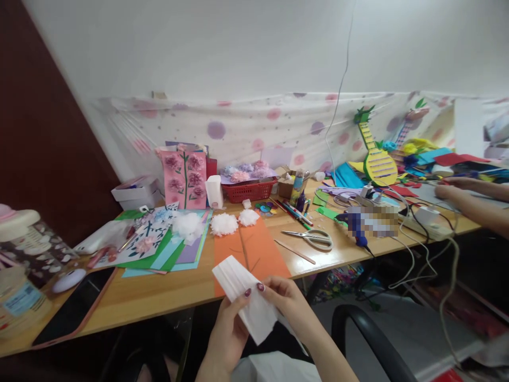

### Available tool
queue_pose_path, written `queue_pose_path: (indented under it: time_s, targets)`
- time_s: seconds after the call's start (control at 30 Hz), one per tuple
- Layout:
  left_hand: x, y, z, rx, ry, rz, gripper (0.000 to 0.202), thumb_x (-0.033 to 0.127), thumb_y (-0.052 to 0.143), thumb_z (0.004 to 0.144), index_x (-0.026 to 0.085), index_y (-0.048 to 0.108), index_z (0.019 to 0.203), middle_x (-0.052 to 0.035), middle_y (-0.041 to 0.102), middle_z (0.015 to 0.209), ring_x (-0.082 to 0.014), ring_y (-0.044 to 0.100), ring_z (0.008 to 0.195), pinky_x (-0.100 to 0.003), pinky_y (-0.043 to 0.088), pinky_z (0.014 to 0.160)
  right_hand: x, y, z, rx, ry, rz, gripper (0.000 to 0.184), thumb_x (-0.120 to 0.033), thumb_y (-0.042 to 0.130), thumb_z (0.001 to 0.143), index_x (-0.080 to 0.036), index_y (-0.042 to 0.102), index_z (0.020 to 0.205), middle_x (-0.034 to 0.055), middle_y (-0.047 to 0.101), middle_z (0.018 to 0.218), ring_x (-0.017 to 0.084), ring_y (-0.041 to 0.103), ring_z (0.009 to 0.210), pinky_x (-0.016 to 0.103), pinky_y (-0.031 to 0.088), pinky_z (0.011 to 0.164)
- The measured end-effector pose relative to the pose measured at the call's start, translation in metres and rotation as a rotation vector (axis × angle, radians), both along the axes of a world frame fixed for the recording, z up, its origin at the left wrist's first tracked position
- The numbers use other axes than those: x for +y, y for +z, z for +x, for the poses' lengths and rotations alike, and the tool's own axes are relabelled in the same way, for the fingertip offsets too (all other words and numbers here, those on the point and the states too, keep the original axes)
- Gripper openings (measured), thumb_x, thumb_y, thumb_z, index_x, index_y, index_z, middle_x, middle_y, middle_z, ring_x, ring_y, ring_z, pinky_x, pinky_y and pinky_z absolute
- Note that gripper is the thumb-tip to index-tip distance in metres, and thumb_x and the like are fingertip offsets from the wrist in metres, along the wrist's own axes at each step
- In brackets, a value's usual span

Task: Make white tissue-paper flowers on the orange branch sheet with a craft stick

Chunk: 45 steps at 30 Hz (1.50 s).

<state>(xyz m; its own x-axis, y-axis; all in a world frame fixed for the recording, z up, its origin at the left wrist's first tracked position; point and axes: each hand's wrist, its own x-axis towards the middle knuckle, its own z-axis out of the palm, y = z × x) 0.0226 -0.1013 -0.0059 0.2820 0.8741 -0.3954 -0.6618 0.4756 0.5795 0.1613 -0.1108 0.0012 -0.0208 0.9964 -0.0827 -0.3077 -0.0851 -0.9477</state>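
Observation:
A folded sheet of white tissue, creased lengthwise, is held above my lap at the table's front edge. My left hand pinches it from the left side, thumb on top. From the right, my right hand grips it too, its thumb close to the left thumb and its fingers curled. Just beyond lies orange paper with dark lines drawn on it. Two fluffy white tissue flowers, a larger one and a smaller one, rest at its far end.
Scissors, a wooden stick and a blue glue gun lie to the right, among cables and a power strip. A phone lies left. A red basket stands behind. Another person's hands are at far right.

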Motion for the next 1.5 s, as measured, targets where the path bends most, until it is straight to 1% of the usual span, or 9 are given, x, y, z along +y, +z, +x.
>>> queue_pose_path:
  time_s: [0.27, 0.5, 0.73, 0.97, 1.07, 1.2, 1.3, 1.4, 1.5]
  targets:
    - [0.003, -0.006, -0.006, -0.047, 0.0, -0.031, 0.044, 0.02, 0.088, 0.059, 0.011, 0.07, 0.098, -0.0115, 0.078, 0.091, -0.0322, 0.073, 0.094, -0.038, 0.057, 0.084, 0.003, 0.008, -0.001, 0.028, -0.094, 0.251, 0.032, -0.041, 0.076, 0.08, -0.018, 0.06, 0.065, 0.0064, 0.061, 0.117, 0.022, 0.055, 0.107, 0.028, 0.04, 0.085]
    - [0.004, -0.003, -0.006, -0.055, 0.083, -0.154, 0.041, 0.025, 0.077, 0.078, 0.009, 0.065, 0.113, -0.0148, 0.077, 0.098, -0.032, 0.074, 0.093, -0.042, 0.059, 0.084, -0.005, 0.011, 0.004, 0.186, -0.129, 0.219, 0.027, -0.034, 0.077, 0.078, -0.019, 0.06, 0.064, 0.0042, 0.06, 0.133, 0.022, 0.06, 0.106, 0.029, 0.042, 0.087]
    - [0.004, -0.009, -0.012, -0.006, 0.12, 0.046, 0.045, 0.022, 0.091, 0.058, 0.015, 0.063, 0.092, -0.0054, 0.076, 0.085, -0.0216, 0.074, 0.075, -0.029, 0.058, 0.069, -0.011, 0.024, 0.013, 0.512, -0.291, 0.065, 0.019, -0.03, 0.085, 0.067, -0.024, 0.068, 0.073, -0.002, 0.075, 0.084, 0.016, 0.065, 0.068, 0.024, 0.047, 0.06]
    - [-0.005, 0.003, -0.006, 0.249, 0.242, 0.235, 0.086, 0.029, 0.094, 0.051, 0.02, 0.049, 0.124, -0.0053, 0.076, 0.081, -0.0201, 0.072, 0.07, -0.027, 0.055, 0.065, -0.004, 0.026, 0.013, 0.711, -0.297, -0.168, 0.02, -0.03, 0.081, 0.07, -0.019, 0.073, 0.085, 0.003, 0.076, 0.075, 0.025, 0.071, 0.067, 0.038, 0.058, 0.071]
    - [-0.006, 0.001, -0.007, 0.359, 0.231, 0.275, 0.062, 0.039, 0.092, 0.053, 0.014, 0.065, 0.102, -0.0055, 0.074, 0.074, -0.0161, 0.066, 0.061, -0.023, 0.049, 0.056, 0.001, 0.024, 0.016, 0.772, -0.253, -0.12, 0.009, -0.023, 0.076, 0.074, -0.021, 0.069, 0.08, 0.0007, 0.073, 0.069, 0.022, 0.07, 0.066, 0.038, 0.059, 0.076]
    - [-0.005, -0.007, -0.011, 0.437, 0.202, 0.29, 0.057, 0.064, 0.077, 0.065, 0.011, 0.073, 0.086, -0.0087, 0.072, 0.072, -0.0209, 0.065, 0.068, -0.028, 0.049, 0.063, 0.006, 0.021, 0.016, 0.854, -0.221, 0.098, 0.031, -0.009, 0.075, 0.073, -0.024, 0.05, 0.062, -0.0099, 0.053, 0.054, 0.009, 0.054, 0.049, 0.025, 0.057, 0.083]
    - [-0.004, -0.008, -0.017, 0.689, 0.31, 0.406, 0.057, 0.07, 0.064, 0.075, 0.015, 0.072, 0.085, -0.0035, 0.066, 0.066, -0.0183, 0.059, 0.067, -0.025, 0.045, 0.061, 0.004, 0.017, 0.007, 0.65, -0.273, 0.146, 0.031, -0.029, 0.076, 0.08, -0.024, 0.048, 0.066, -0.0118, 0.039, 0.048, 0.008, 0.04, 0.042, 0.023, 0.054, 0.064]
    - [-0.005, 0.001, -0.025, 1.049, 0.452, 0.587, 0.046, 0.062, 0.065, 0.078, 0.019, 0.063, 0.063, 0.0038, 0.045, 0.048, -0.0117, 0.039, 0.049, -0.022, 0.033, 0.051, -0.006, 0.02, -0.006, 0.063, -0.299, 0.187, 0.027, -0.044, 0.076, 0.079, -0.026, 0.061, 0.093, -0.0086, 0.055, 0.061, 0.01, 0.047, 0.051, 0.024, 0.045, 0.056]
    - [-0.008, 0.017, -0.034, 1.206, 0.543, 0.746, 0.041, 0.048, 0.07, 0.077, 0.021, 0.053, 0.05, 0.0046, 0.037, 0.043, -0.0106, 0.031, 0.045, -0.023, 0.027, 0.052, -0.02, 0.032, -0.018, -0.478, 0.182, 0.22, 0.03, -0.035, 0.083, 0.068, -0.026, 0.071, 0.094, -0.0035, 0.069, 0.077, 0.016, 0.058, 0.066, 0.025, 0.043, 0.06]
